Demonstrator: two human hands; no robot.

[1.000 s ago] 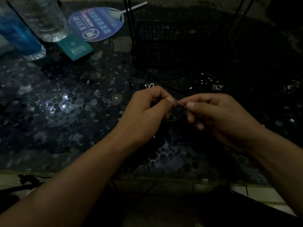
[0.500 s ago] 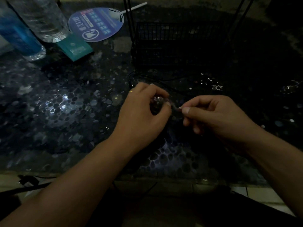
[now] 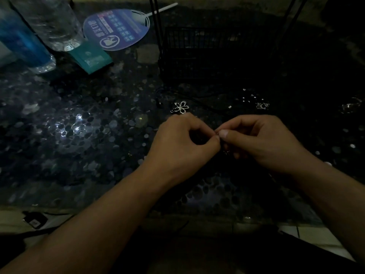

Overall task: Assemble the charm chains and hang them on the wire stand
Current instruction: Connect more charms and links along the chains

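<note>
both hands meet fingertip to fingertip: left hand (image 3: 183, 143) and right hand (image 3: 260, 141) each pinch a tiny chain piece (barely visible) between them; the wire stand (image 3: 213, 50) sits straight beyond.
</note>
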